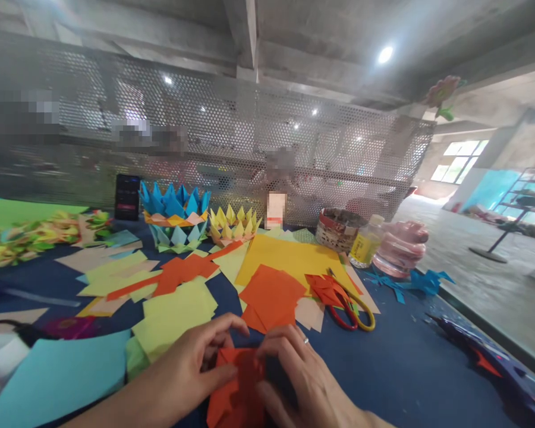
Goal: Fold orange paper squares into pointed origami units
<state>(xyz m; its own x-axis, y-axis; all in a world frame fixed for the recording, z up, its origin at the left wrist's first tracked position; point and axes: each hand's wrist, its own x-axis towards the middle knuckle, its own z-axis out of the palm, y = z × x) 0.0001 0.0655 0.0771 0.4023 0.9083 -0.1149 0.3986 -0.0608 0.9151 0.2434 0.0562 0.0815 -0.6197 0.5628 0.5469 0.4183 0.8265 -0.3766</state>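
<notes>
A folded orange-red paper [235,389] lies low in the middle of the head view, between my two hands. My left hand [209,359] grips its left side, with the thumb across the top and the fingers curled at the far edge. Along the right edge, my right hand [294,371] pinches the paper between thumb and fingers; a ring shows on one finger. Just beyond my fingers are loose orange sheets [271,294]. To their right rest scissors with red and yellow handles [359,312], partly over a folded orange piece [325,289].
Light green sheets [173,309] and a blue sheet [66,374] lie left. Behind stand blue [173,202] and yellow [234,224] folded-paper crowns, a phone [127,196], a round container [339,232] and a bottle [366,244]. A dark purple tool [490,356] lies right. Perforated metal panels [223,119] rise behind.
</notes>
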